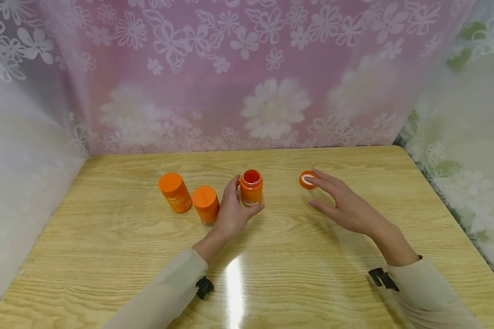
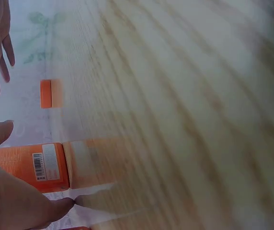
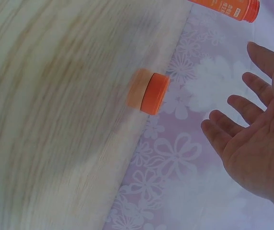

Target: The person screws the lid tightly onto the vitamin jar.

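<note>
An uncapped orange bottle [image 1: 251, 192] stands upright on the table, its mouth facing up. My left hand [image 1: 233, 211] is around it, with thumb and fingers spread on either side. In the left wrist view a gap shows between the thumb [image 2: 0, 133] and the bottle [image 2: 27, 165], which has a barcode label. To the right lies the orange cap [image 1: 303, 181], its white inside facing up. Above and beside this cap, my right hand [image 1: 347, 205] has its fingers extended and holds nothing. The right wrist view shows the cap [image 3: 154, 94] apart from the fingers.
Two capped orange bottles stand left of my left hand: one close by [image 1: 206, 205], another farther left [image 1: 175, 193]. The wooden table [image 1: 119, 256] ends at a pink floral curtain [image 1: 197, 91], with pale curtains at both sides.
</note>
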The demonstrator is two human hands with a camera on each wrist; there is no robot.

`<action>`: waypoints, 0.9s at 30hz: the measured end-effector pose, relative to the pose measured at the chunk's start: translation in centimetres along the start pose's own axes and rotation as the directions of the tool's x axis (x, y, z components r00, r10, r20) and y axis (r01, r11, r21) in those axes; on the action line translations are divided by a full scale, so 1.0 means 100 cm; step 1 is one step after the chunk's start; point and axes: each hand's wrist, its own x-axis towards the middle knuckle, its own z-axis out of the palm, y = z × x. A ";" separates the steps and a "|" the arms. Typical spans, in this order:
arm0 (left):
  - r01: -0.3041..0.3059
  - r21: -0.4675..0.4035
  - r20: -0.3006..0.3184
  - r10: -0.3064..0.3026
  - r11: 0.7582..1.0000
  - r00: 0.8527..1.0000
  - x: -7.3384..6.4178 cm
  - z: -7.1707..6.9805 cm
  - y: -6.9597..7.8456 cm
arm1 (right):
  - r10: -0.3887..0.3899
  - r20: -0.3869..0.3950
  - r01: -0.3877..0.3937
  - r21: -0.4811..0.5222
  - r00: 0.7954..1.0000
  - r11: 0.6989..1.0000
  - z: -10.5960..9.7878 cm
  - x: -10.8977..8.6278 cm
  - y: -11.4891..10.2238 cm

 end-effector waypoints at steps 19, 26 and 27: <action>0.022 -0.013 -0.031 -0.022 1.000 0.999 0.015 0.003 0.001 | 0.021 0.015 -0.021 0.015 1.000 1.000 0.000 0.005 0.005; 0.017 0.039 -0.056 -0.014 0.999 0.998 0.016 0.004 -0.001 | 0.024 0.021 -0.025 0.023 0.999 0.999 0.002 0.005 0.006; 0.020 0.047 -0.055 -0.018 0.999 0.998 0.016 0.004 -0.001 | 0.025 0.016 -0.025 0.023 1.000 0.999 0.002 0.005 0.007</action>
